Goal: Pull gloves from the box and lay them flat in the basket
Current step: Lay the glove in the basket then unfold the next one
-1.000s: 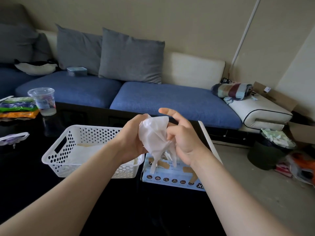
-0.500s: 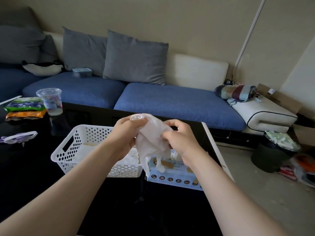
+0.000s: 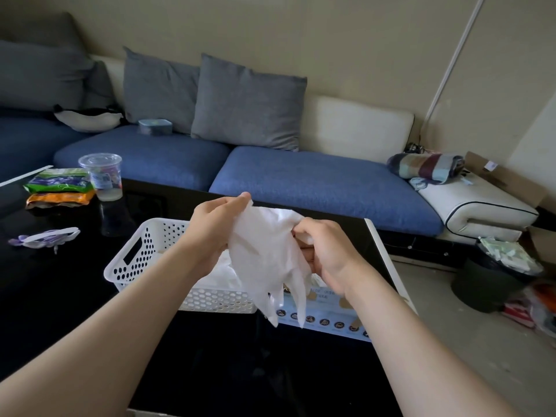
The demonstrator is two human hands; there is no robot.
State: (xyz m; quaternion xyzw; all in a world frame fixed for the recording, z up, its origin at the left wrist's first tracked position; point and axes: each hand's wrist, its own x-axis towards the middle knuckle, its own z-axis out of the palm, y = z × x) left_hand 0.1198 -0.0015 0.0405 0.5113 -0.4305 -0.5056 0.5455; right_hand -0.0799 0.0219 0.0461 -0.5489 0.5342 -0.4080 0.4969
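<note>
- Since the earlier frames, the thin white translucent plastic glove had been opened out from a crumpled wad into a broader sheet, and the two hands had drawn slightly further apart.
- The left hand pinched the glove's upper left edge between thumb and fingertips, the fingers curled onto the material.
- The right hand gripped the glove's right edge, its fingers curled round a gathered fold.
- The glove was held in the air between both hands, above the near right corner of the basket and the box. Its finger ends hung downward in front of the box's face; contact with the box could not be determined.
- The white perforated plastic basket stood on the glossy black table. Pale thin material lay inside it, partly hidden behind the left forearm.
- The light blue cardboard glove box stood just beside the basket, on its right, largely covered by the glove and the right wrist.
- A clear lidded plastic cup stood at the table's far left, beside stacked green and orange snack packets.
- A blue-cushioned sofa with grey pillows ran behind the table, and a striped rolled blanket lay at its right end.
</note>
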